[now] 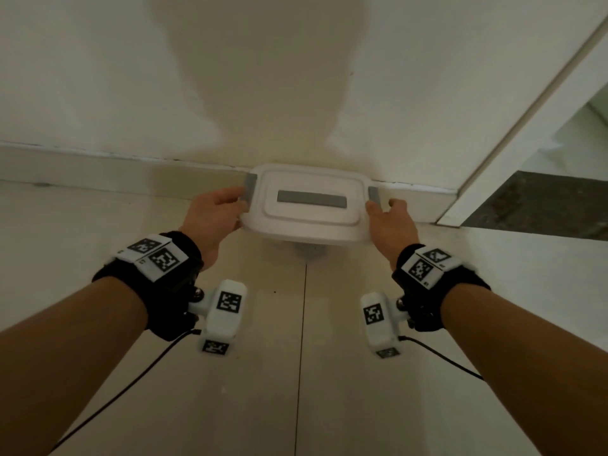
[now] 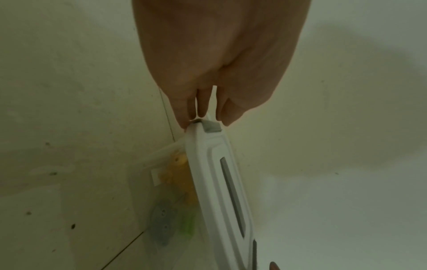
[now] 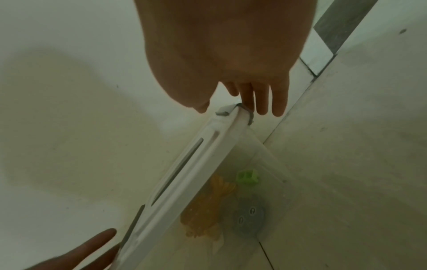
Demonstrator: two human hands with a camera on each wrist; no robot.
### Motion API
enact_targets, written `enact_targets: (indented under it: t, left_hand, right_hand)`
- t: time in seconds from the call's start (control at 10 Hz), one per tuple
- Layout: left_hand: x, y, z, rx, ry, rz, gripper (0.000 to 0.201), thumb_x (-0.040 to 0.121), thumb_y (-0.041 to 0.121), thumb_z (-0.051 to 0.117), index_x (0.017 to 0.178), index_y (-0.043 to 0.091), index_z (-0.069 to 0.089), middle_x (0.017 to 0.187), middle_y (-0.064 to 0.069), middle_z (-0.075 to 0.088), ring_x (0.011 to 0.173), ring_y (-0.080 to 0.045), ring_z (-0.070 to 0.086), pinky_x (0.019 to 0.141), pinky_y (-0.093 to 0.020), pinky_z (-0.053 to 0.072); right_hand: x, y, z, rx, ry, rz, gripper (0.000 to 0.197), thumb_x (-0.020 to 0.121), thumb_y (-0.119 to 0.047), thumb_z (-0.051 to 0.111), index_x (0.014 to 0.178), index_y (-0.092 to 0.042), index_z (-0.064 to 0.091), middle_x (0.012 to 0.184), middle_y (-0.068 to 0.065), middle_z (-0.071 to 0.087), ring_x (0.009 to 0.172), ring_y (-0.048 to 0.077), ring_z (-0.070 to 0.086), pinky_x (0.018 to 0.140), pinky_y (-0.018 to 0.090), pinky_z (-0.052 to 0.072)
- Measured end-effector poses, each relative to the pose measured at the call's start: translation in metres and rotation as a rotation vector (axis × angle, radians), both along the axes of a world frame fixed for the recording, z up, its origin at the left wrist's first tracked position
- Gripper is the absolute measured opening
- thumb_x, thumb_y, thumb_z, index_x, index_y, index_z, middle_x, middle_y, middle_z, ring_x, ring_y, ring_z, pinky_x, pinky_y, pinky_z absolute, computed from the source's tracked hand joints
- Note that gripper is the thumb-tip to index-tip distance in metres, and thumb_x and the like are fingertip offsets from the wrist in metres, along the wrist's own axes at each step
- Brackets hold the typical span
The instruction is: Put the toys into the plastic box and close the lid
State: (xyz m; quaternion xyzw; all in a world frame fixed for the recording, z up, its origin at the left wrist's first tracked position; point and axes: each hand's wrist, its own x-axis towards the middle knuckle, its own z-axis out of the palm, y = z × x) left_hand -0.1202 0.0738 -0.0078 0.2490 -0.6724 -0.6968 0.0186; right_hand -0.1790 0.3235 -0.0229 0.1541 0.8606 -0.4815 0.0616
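Note:
A white lid with a grey centre strip and grey end latches hangs level over the clear plastic box, which stands on the floor against the wall. My left hand pinches the lid's left end, thumb on top and fingers beneath. At the right end, my right hand holds the lid by the latch. The wrist views show a gap between lid and box. Inside lie a yellow toy, a green toy and a grey round toy.
The box sits tight against the baseboard of a pale wall. A white door frame and a dark threshold lie to the right. Pale floor tiles with a seam stretch toward me.

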Motion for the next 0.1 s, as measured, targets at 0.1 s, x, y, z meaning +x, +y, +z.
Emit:
enact_targets:
  t: [0.1]
  left_hand:
    - [0.0055, -0.0072, 0.0096, -0.050, 0.017, 0.040, 0.041, 0.095, 0.010, 0.056, 0.136, 0.010, 0.056, 0.132, -0.004, 0.056, 0.115, -0.020, 0.054, 0.100, -0.036, 0.047]
  right_hand:
    - [0.0109, 0.0025, 0.0095, 0.005, 0.106, -0.032, 0.059, 0.101, -0.040, 0.045, 0.150, -0.009, 0.032, 0.143, 0.015, 0.053, 0.128, 0.032, 0.052, 0.105, 0.039, 0.041]
